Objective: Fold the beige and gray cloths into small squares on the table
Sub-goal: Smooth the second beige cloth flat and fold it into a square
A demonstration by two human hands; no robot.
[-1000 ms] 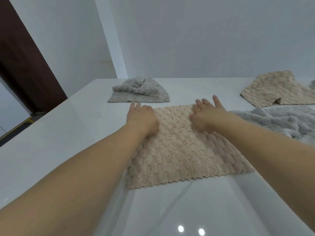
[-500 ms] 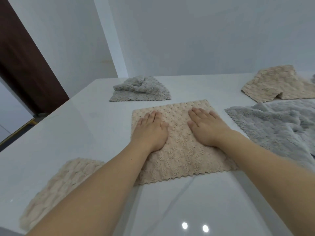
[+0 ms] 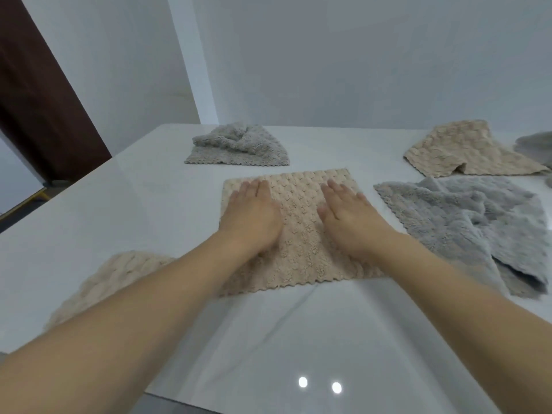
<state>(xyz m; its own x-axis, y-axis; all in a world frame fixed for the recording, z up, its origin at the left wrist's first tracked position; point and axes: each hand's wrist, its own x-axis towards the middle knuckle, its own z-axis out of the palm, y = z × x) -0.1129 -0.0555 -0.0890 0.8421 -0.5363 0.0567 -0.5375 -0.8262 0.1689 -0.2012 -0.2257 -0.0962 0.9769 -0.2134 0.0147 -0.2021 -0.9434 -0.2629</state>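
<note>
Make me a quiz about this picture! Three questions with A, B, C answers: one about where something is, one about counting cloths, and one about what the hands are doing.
1. Where is the crumpled gray cloth?
A. To the right of the beige cloth under the hands
B. Lying on top of both hands
C. Hanging on the wall

2. How many beige cloths are in view?
A. One
B. Three
C. Six

3. What are the hands doing?
A. Pinching a gray cloth in the air
B. Pressing flat on a beige cloth
C. Making fists away from the table

Answers:
1. A: it lies on the table just right of the middle beige cloth.
2. B: the middle one, one at far right, one at near left.
3. B: the left hand and right hand lie with straight fingers on the middle beige cloth.
</note>
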